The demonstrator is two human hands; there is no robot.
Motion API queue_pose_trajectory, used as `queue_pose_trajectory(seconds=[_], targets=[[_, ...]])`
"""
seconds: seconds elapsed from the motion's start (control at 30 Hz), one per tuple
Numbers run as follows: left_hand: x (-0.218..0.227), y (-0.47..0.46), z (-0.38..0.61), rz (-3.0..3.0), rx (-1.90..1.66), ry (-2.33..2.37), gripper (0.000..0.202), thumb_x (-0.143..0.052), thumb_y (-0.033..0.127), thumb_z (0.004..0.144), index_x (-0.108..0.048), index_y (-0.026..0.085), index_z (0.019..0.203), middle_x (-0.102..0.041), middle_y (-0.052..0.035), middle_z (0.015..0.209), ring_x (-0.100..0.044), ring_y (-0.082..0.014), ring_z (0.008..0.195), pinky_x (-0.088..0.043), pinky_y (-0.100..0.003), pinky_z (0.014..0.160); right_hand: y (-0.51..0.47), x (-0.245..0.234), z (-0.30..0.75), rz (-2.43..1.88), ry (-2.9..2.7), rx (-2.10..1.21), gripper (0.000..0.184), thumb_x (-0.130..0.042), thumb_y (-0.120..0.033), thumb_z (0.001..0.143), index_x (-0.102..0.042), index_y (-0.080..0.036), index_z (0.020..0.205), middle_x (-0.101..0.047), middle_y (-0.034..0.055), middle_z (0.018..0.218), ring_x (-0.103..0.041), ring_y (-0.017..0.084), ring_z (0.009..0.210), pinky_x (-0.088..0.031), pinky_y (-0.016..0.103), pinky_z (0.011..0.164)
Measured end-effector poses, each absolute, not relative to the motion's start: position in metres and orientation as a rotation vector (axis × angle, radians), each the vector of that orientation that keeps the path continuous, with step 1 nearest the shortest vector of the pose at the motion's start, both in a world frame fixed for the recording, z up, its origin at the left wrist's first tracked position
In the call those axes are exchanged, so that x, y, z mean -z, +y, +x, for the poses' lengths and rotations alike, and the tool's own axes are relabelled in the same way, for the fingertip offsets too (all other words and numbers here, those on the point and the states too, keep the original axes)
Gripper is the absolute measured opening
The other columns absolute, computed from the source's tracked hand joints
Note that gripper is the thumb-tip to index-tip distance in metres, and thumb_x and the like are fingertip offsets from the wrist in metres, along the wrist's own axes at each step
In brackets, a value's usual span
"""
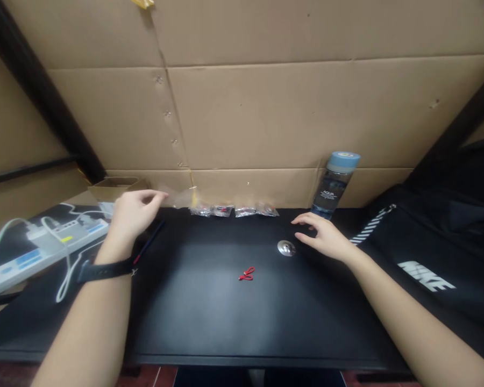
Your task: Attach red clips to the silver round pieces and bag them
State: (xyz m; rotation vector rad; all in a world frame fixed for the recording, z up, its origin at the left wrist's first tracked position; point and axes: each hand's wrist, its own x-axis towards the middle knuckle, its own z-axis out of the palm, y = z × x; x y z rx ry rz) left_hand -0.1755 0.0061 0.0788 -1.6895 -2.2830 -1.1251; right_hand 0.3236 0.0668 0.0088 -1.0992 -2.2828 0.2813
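My left hand (131, 215) is raised above the left part of the black table (226, 322), fingers curled and pinched on a clear plastic bag (177, 198) that is smeared by motion. A black band sits on that wrist. My right hand (322, 234) lies flat on the table with fingers stretched out, holding nothing, just right of a small round silver disc (286, 248). A small red looped piece (247, 274) lies on the table between my hands. A row of several small clear bags (234, 210) with red and dark contents lines the table's far edge.
A blue-capped water bottle (334, 185) stands at the back right against the cardboard wall (266, 107). A white power strip with cables (40, 247) lies at the left beside a small cardboard box (115, 188). A black bag (427, 258) lies at the right. A dark pen (149, 243) rests near my left wrist.
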Motion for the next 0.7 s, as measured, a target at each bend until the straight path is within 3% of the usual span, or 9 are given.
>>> queue_pose_trajectory(seconds=[0.1,0.27,0.43,0.57,0.7], targets=[[-0.077,0.002,-0.144,-2.202,1.429,-2.147,0.042,-0.062,0.058,0.089,-0.082,0.022,0.101,-0.082,-0.0059,0.107,-0.072,-0.0292,0.106,-0.054,-0.036,0.098,0.062,-0.012,0.32,-1.031,-2.39,-0.388,0.029,-0.069,-0.04,0.09,-0.072,-0.025,0.116,-0.07,0.0094,0.123,-0.068,0.028,0.11,-0.057,0.042,0.092],[-0.042,0.019,-0.102,-2.776,1.001,-1.966,0.037,-0.063,0.053,0.092,-0.08,0.025,0.108,-0.08,-0.0046,0.115,-0.072,-0.0281,0.108,-0.051,-0.037,0.1,0.053,-0.015,0.309,-0.924,-2.573,-0.52,0.042,-0.077,-0.04,0.085,-0.071,-0.024,0.123,-0.072,0.0092,0.125,-0.067,0.028,0.114,-0.051,0.043,0.103],[-0.014,0.028,-0.088,-2.551,0.52,-1.801,0.024,-0.06,0.038,0.092,-0.074,0.027,0.109,-0.072,-0.0085,0.112,-0.065,-0.0321,0.111,-0.048,-0.046,0.096,0.05,-0.013,0.301,-0.982,-2.608,-0.559,0.035,-0.077,-0.035,0.086,-0.074,-0.026,0.119,-0.076,0.0055,0.121,-0.068,0.027,0.111,-0.049,0.041,0.101],[-0.016,0.011,-0.064,-2.297,0.513,-1.649,0.023,-0.06,0.035,0.093,-0.069,0.026,0.112,-0.062,-0.0132,0.12,-0.056,-0.0353,0.116,-0.044,-0.05,0.095,0.05,-0.012,0.299,-0.983,-2.605,-0.583,0.031,-0.077,-0.031,0.086,-0.074,-0.025,0.116,-0.077,0.0042,0.115,-0.069,0.024,0.105,-0.05,0.038,0.098],[-0.024,-0.009,-0.034,-2.141,0.598,-1.549,0.032,-0.062,0.027,0.093,-0.065,0.024,0.125,-0.053,-0.0195,0.144,-0.039,-0.0429,0.138,-0.034,-0.057,0.103,0.05,-0.011,0.298,-0.963,-2.593,-0.571,0.032,-0.077,-0.026,0.084,-0.074,-0.023,0.116,-0.076,0.0049,0.113,-0.069,0.023,0.101,-0.052,0.035,0.093]])
